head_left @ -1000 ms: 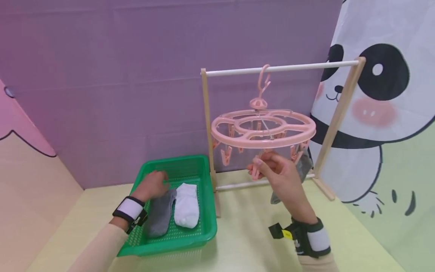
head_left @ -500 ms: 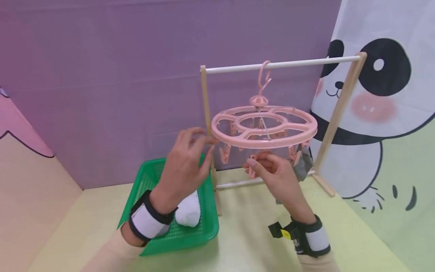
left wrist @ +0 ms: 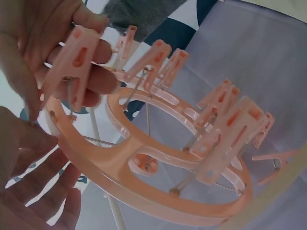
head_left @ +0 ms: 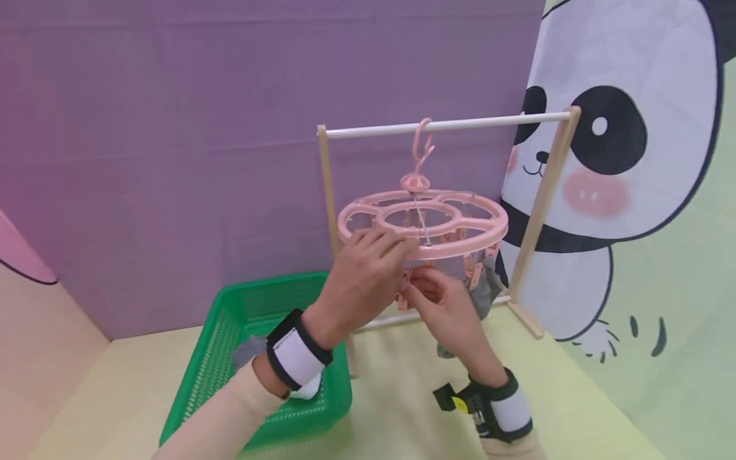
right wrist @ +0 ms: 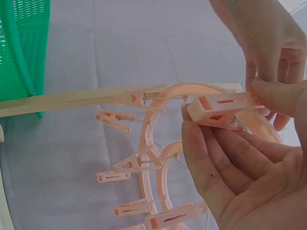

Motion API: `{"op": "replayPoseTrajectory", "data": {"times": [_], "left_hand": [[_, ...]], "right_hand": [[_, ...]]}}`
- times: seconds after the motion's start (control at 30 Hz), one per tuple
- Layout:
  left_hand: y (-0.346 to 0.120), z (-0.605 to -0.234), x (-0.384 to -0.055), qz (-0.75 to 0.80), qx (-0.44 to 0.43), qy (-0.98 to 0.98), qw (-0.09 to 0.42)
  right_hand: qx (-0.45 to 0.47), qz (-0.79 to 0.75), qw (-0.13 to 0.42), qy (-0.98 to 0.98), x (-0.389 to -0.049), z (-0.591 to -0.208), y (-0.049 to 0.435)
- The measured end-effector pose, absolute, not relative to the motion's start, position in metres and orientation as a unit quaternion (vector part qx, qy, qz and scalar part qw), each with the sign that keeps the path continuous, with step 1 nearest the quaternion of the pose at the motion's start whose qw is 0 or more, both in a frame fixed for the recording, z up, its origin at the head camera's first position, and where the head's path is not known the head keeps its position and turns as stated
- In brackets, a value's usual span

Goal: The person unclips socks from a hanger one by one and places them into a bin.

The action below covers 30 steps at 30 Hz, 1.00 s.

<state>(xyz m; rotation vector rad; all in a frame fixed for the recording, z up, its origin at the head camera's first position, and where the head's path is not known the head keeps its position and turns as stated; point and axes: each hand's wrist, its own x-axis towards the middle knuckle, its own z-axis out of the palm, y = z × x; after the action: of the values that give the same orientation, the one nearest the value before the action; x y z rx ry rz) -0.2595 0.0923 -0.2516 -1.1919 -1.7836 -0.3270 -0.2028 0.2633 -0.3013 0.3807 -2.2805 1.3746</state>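
Observation:
A pink round clip hanger (head_left: pixel 460 246) hangs by its hook from the white bar of a small rack. My right hand (head_left: pixel 451 313) pinches one of its clothespins (right wrist: pixel 223 106) between thumb and fingers below the front rim; no cloth shows in the pin. My left hand (head_left: pixel 365 278) is beside it, holding the front rim with fingertips over the top and the thumb (left wrist: pixel 33 136) at its underside. Behind my right hand, a grey sock (head_left: pixel 485 287) hangs at the hanger's right side. Several other clothespins (left wrist: pixel 230 139) dangle from the rings.
A green basket (head_left: pixel 339 399) stands at the left, under my left forearm. Part of a grey sock (head_left: pixel 248 350) and a white sock (head_left: pixel 307 388) show inside it. The rack's wooden posts (head_left: pixel 543 211) flank the hanger, before a purple backdrop (head_left: pixel 172 160).
My left hand has come up from the basket, passed the hanger's left side and reached the front rim beside my right hand. The right hand keeps its hold on the clothespin. The view has shifted slightly.

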Motion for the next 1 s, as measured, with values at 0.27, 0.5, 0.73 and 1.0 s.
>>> {"op": "replayPoseTrajectory", "data": {"times": [0.27,0.5,0.73,1.0], "left_hand": [[0.092,-0.250,-0.253,-0.107,-0.487,-0.755,0.427],[0.089,-0.249,-0.258,-0.086,-0.476,-0.759,0.436],[0.089,-0.253,-0.265,-0.090,-0.461,-0.763,0.445],[0.085,-0.263,-0.266,-0.114,-0.428,-0.783,0.437]], "right_hand": [[0.131,0.484,0.219,-0.837,-0.202,-0.304,0.258],[0.128,0.481,0.179,-0.848,-0.201,-0.301,0.256],[0.160,0.454,0.131,-0.866,-0.193,-0.296,0.264],[0.185,0.437,0.183,-0.861,-0.181,-0.287,0.269]]}}
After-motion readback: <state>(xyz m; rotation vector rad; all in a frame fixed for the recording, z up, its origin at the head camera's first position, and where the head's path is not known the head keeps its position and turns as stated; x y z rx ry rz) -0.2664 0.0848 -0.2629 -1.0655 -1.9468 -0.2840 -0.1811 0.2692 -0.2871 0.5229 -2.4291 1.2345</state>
